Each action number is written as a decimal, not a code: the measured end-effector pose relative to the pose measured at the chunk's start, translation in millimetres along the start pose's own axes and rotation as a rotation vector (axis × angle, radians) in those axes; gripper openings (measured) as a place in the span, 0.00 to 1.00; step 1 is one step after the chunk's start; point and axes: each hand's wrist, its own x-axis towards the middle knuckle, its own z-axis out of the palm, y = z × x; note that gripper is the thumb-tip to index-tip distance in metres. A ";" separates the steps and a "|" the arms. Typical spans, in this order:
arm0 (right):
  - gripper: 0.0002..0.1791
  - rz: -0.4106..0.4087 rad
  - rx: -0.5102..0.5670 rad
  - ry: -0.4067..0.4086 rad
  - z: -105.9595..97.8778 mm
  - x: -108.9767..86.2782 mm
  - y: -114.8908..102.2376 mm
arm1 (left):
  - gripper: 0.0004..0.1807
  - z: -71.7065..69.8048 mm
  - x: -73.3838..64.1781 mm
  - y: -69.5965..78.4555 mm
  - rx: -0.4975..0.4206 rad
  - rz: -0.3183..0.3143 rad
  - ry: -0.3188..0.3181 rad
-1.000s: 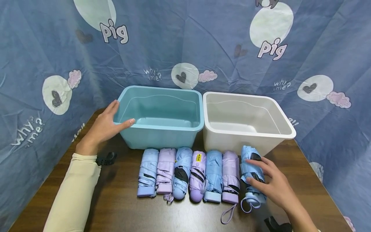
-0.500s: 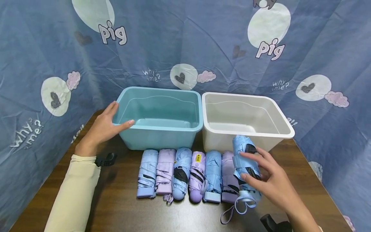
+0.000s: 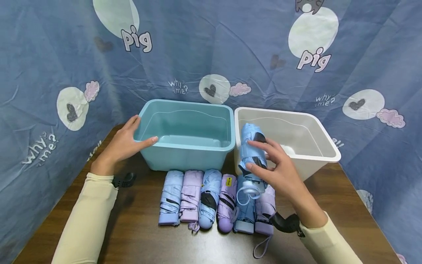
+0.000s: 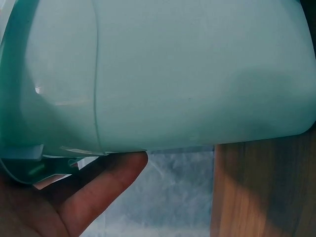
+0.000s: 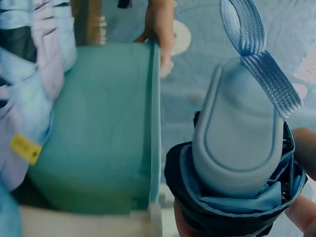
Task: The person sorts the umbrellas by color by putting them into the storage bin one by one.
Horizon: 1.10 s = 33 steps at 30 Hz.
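My right hand (image 3: 281, 167) grips a folded light blue umbrella (image 3: 249, 150) with black patches, thumb on one side and fingers on the other. It hangs above the row, in front of the white bin. The right wrist view shows its pale handle end (image 5: 237, 133) and wrist strap (image 5: 266, 74). My left hand (image 3: 122, 145) rests spread on the left front corner of the teal bin (image 3: 184, 159). Its thumb lies over the front rim. In the left wrist view, straight fingers (image 4: 106, 192) touch the bin's outer wall.
Several folded umbrellas, blue (image 3: 171, 198) and lilac (image 3: 191, 196), lie side by side before the bins. The held umbrella partly covers another blue umbrella (image 3: 244, 220). The white bin (image 3: 316, 158) stands right of the teal one. A patterned blue cloth (image 3: 263, 55) hangs behind the table.
My right hand has lifted the blue umbrella from the row's right end and carried it up and left. My left hand stays on the teal bin.
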 end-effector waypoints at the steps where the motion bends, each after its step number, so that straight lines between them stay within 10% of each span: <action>1: 0.27 0.004 0.002 0.000 3.6 6.0 -2.0 | 0.60 0.5 0.1 -0.1 -0.001 0.001 0.002; 20: 0.27 -0.058 0.243 0.013 84.5 106.1 -29.2 | 0.58 8.6 -6.8 -9.7 -0.013 0.005 0.039; 33: 0.27 0.042 0.313 0.031 123.3 154.1 -42.8 | 0.59 8.6 1.1 -4.0 0.008 0.011 0.064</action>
